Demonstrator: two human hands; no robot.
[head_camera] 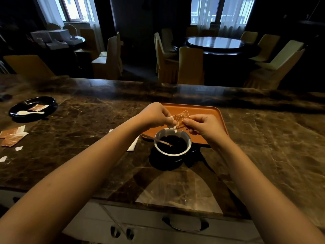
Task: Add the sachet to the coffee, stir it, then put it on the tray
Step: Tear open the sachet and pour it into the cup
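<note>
A dark cup (171, 153) with a white inner wall holds black coffee and stands on the marble counter, just in front of the orange tray (207, 113). A wooden stir stick (158, 140) leans in the cup, its end pointing left. Directly above the cup's far rim, my left hand (154, 114) and my right hand (204, 127) both pinch a small brown sachet (181, 118) with a white edge. The sachet's lower corner hangs over the coffee.
A black oval dish (51, 103) at the far left holds a white spoon (29, 112) and a sachet. More brown sachets (12, 136) and torn paper scraps lie at the left edge. A white napkin (133, 144) lies left of the cup. Chairs and tables stand beyond the counter.
</note>
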